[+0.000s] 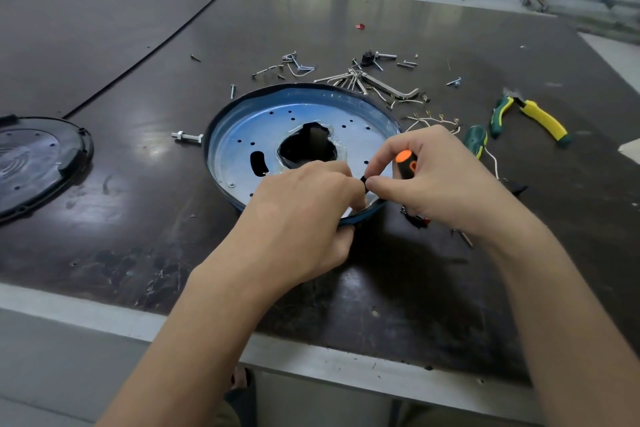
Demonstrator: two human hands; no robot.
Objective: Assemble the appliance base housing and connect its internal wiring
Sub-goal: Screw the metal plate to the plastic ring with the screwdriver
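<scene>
While left hand (pixel 298 215) grips its rim & right hand (pixel 440 184) pinches a black part (pixel 363 180), base plate (pixel 304 114) seems light, stiff.

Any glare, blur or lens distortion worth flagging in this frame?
Head view: light glares off the dark table and the base plate; wide-angle stretch shows toward the frame corners; left hand and right hand are sharp, with soft shadow beneath them.
</scene>
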